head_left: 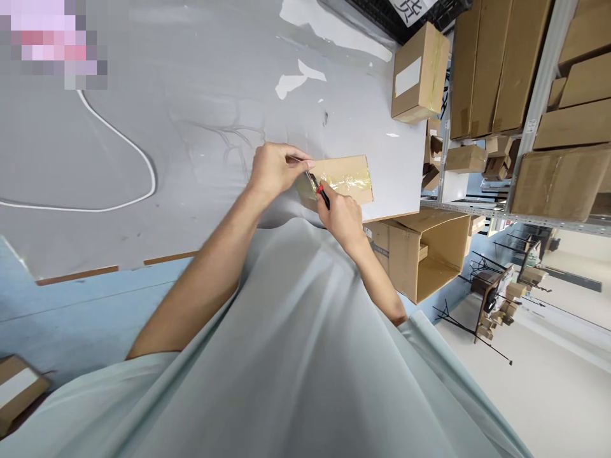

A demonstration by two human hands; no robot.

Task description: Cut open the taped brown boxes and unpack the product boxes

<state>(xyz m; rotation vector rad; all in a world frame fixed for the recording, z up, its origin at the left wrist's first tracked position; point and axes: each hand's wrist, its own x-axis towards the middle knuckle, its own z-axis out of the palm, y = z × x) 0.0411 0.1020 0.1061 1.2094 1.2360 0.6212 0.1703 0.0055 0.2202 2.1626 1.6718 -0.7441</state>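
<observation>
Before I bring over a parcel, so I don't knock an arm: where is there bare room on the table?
The broadest bare patch of table lies between the white cable and the left hand. A narrower one separates the small box from the taller box toward the right. It is crowded at the small box, where left hand, right hand and cutter meet.

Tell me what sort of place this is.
Probably a packing or storage area, perhaps in a warehouse: metal shelving stacked with cardboard boxes, a large open carton beside the table, and a taped box on it.
</observation>
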